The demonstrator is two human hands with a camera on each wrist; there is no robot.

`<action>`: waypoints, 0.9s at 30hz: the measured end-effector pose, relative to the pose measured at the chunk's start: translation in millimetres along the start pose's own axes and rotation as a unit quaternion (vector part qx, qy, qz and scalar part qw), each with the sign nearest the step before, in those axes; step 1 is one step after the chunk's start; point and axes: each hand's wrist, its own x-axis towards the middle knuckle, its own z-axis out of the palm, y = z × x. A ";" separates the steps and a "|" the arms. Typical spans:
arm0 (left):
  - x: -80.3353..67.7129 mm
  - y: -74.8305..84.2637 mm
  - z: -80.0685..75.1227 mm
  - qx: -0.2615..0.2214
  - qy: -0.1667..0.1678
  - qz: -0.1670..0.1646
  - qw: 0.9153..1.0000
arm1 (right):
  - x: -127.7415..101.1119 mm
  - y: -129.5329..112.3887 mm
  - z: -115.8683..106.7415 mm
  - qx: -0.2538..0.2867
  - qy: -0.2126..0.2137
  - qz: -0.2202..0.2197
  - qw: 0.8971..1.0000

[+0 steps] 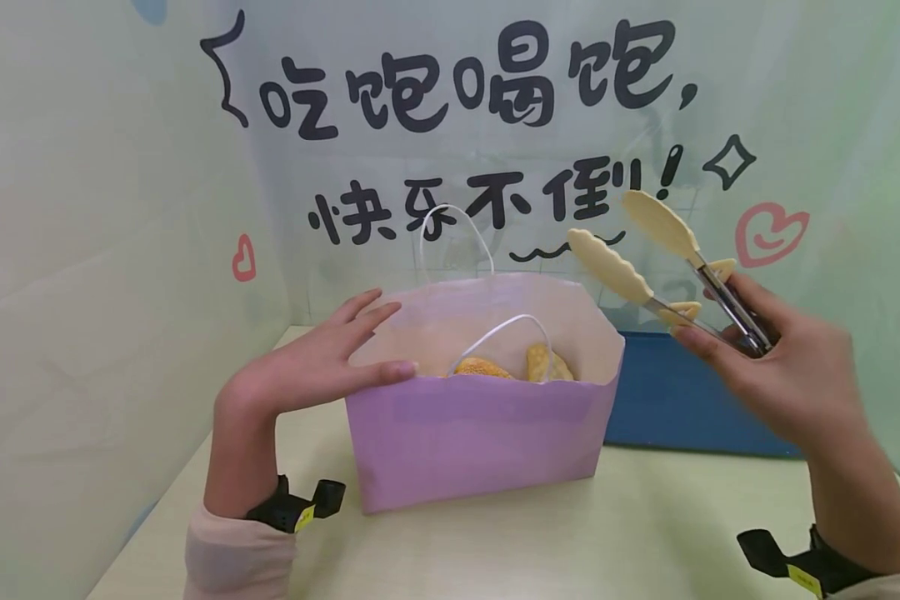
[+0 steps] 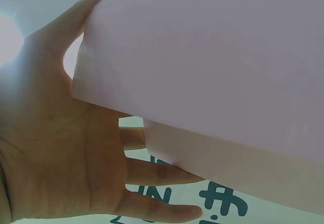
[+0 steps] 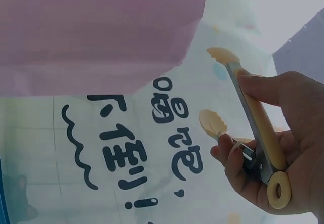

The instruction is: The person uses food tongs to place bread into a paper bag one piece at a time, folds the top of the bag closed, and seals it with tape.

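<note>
A lilac paper bag (image 1: 480,442) with white cord handles stands upright with its mouth wide. Two golden-brown bread pieces (image 1: 483,367) show inside, partly hidden by the front panel. My left hand (image 1: 315,362) is at the bag's left side, fingers straight and spread, thumb along the front rim; in the left wrist view its palm lies beside the bag's edge (image 2: 114,107). To the right of the bag, my right hand (image 1: 802,375) holds tongs (image 1: 615,267) with cream tips and metal arms. The tips point up and left, spread apart with nothing between them.
Behind the bag to the right, a blue board or tray (image 1: 697,408) lies on the pale table (image 1: 495,550). A printed curtain (image 1: 480,167) with black lettering stands at the back, and pale side walls (image 1: 120,250) close in the space.
</note>
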 end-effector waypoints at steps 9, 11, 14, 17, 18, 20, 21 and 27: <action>-0.1 -0.2 0.2 0.001 0.001 0.000 1.000 | 19.9 42.0 -7.6 -0.063 0.039 0.031 0.997; -0.2 -0.2 0.3 0.002 0.001 -0.001 1.000 | 24.7 54.4 -8.2 -0.078 0.043 0.033 0.995; -0.5 -0.1 0.4 0.002 0.001 -0.002 1.000 | 32.1 74.7 -8.4 -0.096 0.040 0.037 0.994; -0.7 0.3 0.2 0.002 0.000 -0.002 1.000 | 38.5 95.9 -7.8 -0.109 0.030 0.047 0.993; -0.7 0.5 0.1 0.002 0.001 -0.002 1.000 | 40.3 102.6 -7.4 -0.113 0.026 0.052 0.992; -0.7 0.8 0.1 0.001 0.000 -0.002 1.000 | 42.5 115.6 -6.7 -0.119 0.018 0.063 0.991; -0.6 0.9 0.0 0.001 0.000 -0.002 1.000 | 43.3 122.6 -5.8 -0.125 0.015 0.070 0.990; 0.0 1.0 0.4 0.000 0.000 -0.001 1.000 | 41.5 171.7 -0.8 -0.139 -0.017 0.112 0.984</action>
